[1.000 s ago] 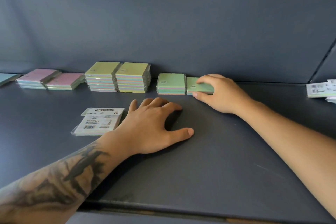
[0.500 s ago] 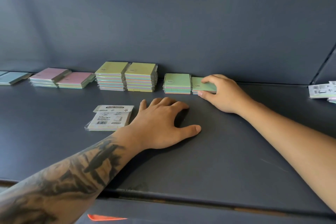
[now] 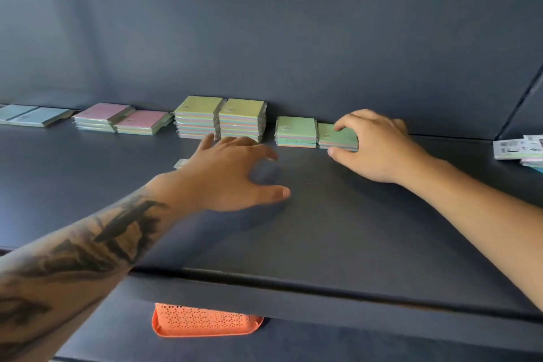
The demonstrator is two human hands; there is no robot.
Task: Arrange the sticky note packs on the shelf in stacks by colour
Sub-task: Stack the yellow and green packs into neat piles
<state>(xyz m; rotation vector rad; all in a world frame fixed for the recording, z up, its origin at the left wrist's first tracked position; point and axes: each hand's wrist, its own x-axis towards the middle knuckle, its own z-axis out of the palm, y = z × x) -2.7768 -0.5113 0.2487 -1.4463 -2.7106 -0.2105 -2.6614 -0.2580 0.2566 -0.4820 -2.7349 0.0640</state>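
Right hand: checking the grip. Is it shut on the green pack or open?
Shut: the right hand pinches the green pack, fingers on top, thumb at its front edge.

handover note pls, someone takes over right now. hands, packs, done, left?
Right hand grips the right green stack, beside the left green stack.
Left hand open above the shelf, holding nothing.
Done: blue packs, pink stacks, yellow stacks along the back wall.
Left: white-faced pack behind left hand; loose packs far right.
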